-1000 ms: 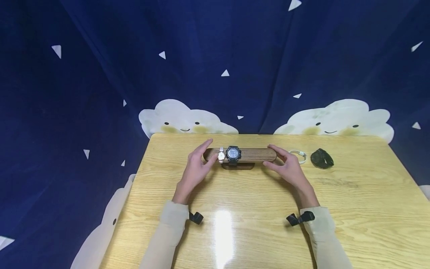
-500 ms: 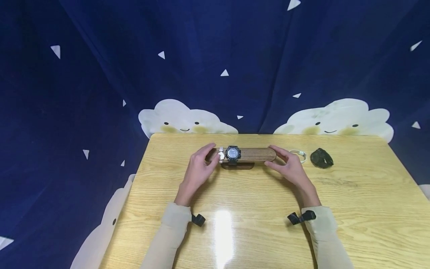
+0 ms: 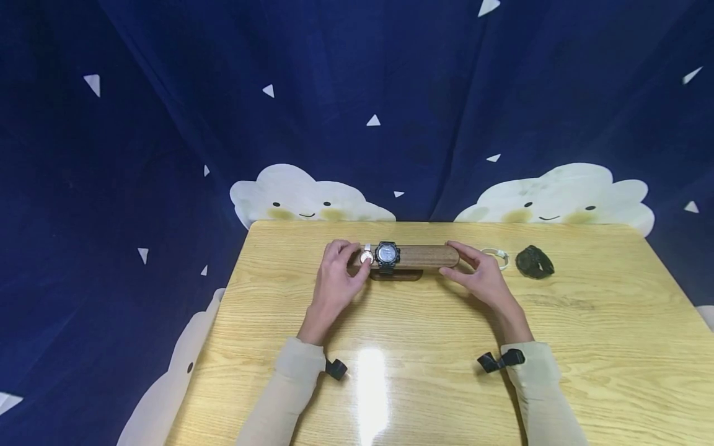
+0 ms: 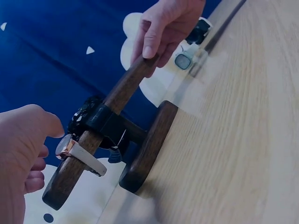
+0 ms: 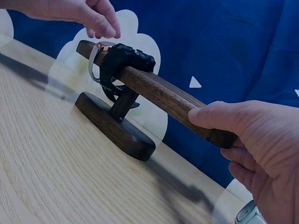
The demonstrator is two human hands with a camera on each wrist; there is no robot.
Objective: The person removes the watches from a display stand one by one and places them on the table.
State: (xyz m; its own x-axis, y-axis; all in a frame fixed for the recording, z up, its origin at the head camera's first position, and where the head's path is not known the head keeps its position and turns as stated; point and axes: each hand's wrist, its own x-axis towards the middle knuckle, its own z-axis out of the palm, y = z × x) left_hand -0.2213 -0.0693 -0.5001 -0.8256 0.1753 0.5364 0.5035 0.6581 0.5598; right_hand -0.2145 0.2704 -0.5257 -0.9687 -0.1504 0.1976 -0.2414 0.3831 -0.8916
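A dark wooden watch stand (image 3: 426, 256) with a rounded crossbar on a short post and base stands near the table's back. A small watch with a white strap and rose-gold case (image 4: 84, 156) is strapped near its left end, beside a chunky black watch (image 5: 124, 60). My left hand (image 3: 336, 275) hovers over the small watch, thumb close to its face. In the right wrist view a small gap shows between its fingertips and the watch. My right hand (image 3: 484, 277) pinches the crossbar's right end between thumb and fingers.
Right of the stand lie a watch with a white band and square face (image 4: 183, 61) and another black watch (image 3: 533, 261). The wooden table (image 3: 435, 371) meets a dark blue curtain (image 3: 334, 124) with clouds along its back edge.
My left hand has shifted slightly right along the bar, its fingers drawing in closer together around the small watch. My right hand stays at the bar's right end.
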